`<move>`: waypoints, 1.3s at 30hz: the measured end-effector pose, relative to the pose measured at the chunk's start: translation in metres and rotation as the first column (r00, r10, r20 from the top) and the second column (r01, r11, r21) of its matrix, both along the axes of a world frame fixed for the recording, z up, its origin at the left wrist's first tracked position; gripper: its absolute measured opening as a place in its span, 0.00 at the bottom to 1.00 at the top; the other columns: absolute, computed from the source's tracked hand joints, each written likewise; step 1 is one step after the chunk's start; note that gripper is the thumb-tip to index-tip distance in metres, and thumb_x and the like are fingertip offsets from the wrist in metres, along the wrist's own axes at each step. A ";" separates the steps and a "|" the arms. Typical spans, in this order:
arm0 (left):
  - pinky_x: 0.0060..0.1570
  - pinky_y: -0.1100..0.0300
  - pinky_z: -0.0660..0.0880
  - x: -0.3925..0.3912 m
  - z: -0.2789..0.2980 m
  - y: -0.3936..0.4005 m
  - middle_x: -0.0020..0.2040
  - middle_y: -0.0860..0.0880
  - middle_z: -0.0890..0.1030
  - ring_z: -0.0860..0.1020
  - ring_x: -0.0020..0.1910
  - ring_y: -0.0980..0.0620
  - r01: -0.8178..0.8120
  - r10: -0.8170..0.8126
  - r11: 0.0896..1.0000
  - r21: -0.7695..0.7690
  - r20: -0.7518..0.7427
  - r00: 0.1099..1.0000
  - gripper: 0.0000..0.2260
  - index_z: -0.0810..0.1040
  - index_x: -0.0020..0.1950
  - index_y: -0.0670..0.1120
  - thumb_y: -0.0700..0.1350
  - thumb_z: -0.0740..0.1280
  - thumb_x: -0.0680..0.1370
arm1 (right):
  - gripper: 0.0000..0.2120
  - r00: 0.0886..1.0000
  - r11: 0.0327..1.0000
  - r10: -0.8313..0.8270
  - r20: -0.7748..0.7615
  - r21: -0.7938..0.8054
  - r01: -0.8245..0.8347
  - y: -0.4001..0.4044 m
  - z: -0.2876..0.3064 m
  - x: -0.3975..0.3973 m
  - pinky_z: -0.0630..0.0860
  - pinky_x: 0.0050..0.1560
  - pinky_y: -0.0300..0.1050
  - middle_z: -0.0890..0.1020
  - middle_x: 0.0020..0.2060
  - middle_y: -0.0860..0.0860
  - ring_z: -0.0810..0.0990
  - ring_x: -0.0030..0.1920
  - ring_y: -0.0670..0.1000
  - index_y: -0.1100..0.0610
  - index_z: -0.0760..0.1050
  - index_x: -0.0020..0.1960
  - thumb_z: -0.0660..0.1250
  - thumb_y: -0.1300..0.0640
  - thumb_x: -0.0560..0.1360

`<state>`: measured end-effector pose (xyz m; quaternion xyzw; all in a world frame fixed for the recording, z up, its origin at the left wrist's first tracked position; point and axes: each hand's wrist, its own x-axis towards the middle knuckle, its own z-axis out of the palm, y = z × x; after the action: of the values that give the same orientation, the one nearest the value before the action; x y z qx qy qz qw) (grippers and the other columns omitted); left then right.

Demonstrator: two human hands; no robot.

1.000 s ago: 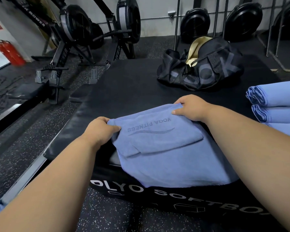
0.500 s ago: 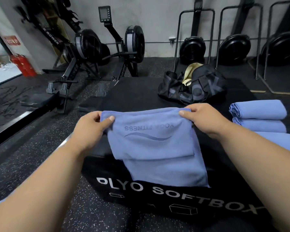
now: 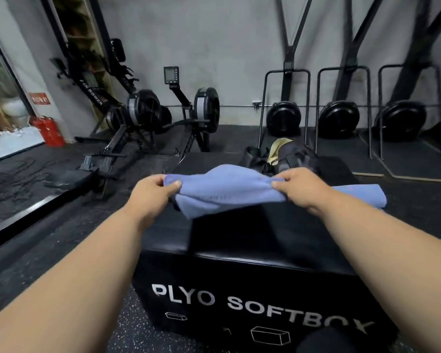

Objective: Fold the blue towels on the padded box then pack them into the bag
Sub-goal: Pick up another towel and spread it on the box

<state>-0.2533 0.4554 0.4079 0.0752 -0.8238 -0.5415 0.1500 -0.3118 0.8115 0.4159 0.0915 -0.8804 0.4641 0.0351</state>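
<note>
Blue terry cloth hung between two hands above the black padded box (image 3: 252, 240) as I watched through the head camera. The left hand (image 3: 152, 192) pinched one top corner of the towel (image 3: 227, 192) between thumb and fingers, and the right hand (image 3: 294, 186) pinched the other, so that the partly folded cloth was lifted clear of the box top and sagged between them. Behind it, at the far end of the box, lay the dark bag (image 3: 288, 156), its mouth open on a pale lining. A folded towel (image 3: 362, 196) lay on the box just beyond the right wrist. I judged the folding step to be in hand, with packing not yet begun. The next move, as I read it, called for laying the towel back flat on the padding with its edges lined up, since a slack middle could crease the fold.
</note>
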 end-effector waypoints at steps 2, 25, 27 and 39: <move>0.39 0.60 0.76 0.013 -0.039 -0.001 0.36 0.52 0.81 0.75 0.37 0.52 0.036 -0.032 0.999 -0.022 0.152 0.988 0.04 0.86 0.45 0.43 0.42 0.74 0.79 | 0.03 0.981 0.998 0.053 0.184 0.029 -0.060 0.008 -0.041 0.019 0.71 0.41 0.42 0.84 0.35 0.50 0.74 0.37 0.47 0.56 0.87 0.44 0.74 0.60 0.75; 0.46 0.52 0.74 -0.146 -0.128 -0.064 0.37 0.48 0.81 0.75 0.39 0.49 -0.102 0.102 0.995 -0.009 0.177 0.979 0.10 0.81 0.42 0.46 0.45 0.70 0.83 | 0.05 0.987 0.986 -0.030 0.160 -0.160 0.056 -0.067 -0.130 -0.175 0.76 0.41 0.43 0.84 0.40 0.53 0.80 0.40 0.49 0.60 0.83 0.46 0.74 0.58 0.78; 0.46 0.53 0.75 -0.167 -0.150 -0.071 0.37 0.51 0.82 0.76 0.38 0.50 -0.143 0.145 0.989 -0.024 0.197 0.970 0.09 0.82 0.43 0.46 0.47 0.70 0.83 | 0.06 0.982 0.989 -0.040 0.184 -0.133 0.066 -0.073 -0.151 -0.198 0.77 0.44 0.46 0.86 0.42 0.56 0.80 0.40 0.50 0.59 0.83 0.46 0.75 0.57 0.78; 0.39 0.56 0.70 -0.211 -0.183 -0.087 0.42 0.52 0.83 0.79 0.41 0.52 -0.161 0.223 0.945 -0.285 0.199 0.954 0.09 0.77 0.49 0.49 0.54 0.65 0.83 | 0.08 0.999 1.000 -0.010 0.052 -0.005 0.010 -0.088 -0.189 -0.240 0.72 0.41 0.46 0.77 0.32 0.45 0.73 0.33 0.45 0.51 0.79 0.45 0.71 0.48 0.80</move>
<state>-0.4641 0.3681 0.2253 0.1967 -0.8893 -0.3965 0.1151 -0.5518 0.7237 0.2273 0.0751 -0.8802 0.4684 0.0149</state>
